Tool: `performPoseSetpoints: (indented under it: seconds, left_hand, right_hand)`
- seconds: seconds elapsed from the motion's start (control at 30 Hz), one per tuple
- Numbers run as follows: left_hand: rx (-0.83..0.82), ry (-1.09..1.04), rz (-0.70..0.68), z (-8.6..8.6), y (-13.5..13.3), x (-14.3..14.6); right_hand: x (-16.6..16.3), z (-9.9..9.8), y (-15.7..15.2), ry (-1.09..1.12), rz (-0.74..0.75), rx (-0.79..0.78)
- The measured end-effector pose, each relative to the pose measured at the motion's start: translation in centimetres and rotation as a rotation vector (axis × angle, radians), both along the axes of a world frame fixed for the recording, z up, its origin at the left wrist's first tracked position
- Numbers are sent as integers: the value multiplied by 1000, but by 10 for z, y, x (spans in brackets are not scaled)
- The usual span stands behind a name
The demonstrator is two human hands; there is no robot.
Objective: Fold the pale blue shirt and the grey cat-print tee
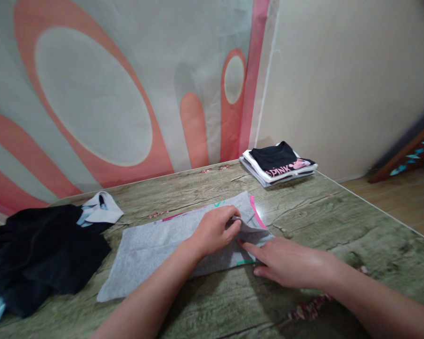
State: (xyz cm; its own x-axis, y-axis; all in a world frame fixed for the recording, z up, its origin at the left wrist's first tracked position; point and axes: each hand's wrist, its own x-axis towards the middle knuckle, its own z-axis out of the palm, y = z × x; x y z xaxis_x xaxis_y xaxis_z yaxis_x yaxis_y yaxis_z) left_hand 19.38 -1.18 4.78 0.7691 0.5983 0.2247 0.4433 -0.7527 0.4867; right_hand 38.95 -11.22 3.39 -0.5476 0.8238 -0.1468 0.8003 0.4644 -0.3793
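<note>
A grey shirt [155, 254] with a pink trimmed edge and green print marks lies on the table, folded into a long strip. My left hand [215, 230] is closed over its right part, pinching a raised fold of the grey cloth between thumb and fingers. Just to the right, my right hand [286, 263] rests at the shirt's lower right corner. Its index finger is stretched out against the cloth beneath the lifted fold, and the thumb is apart from it. Part of the pinched cloth is hidden by my left fingers.
On the left lies a loose heap of black clothing [45, 254], with a white and light blue piece [102, 207] on it. A folded clothes stack [279, 165] sits at the table's far right corner. The wood-patterned table [339, 216] meets a wall with a printed backdrop [201, 42].
</note>
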Motion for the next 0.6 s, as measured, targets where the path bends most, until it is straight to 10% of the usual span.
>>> performPoseSetpoints:
  seconds: [0.6]
  left_hand:
    - [-15,52,-156,-1,5,-5]
  right_hand:
    - [-14,-9,8,-56,-125,8]
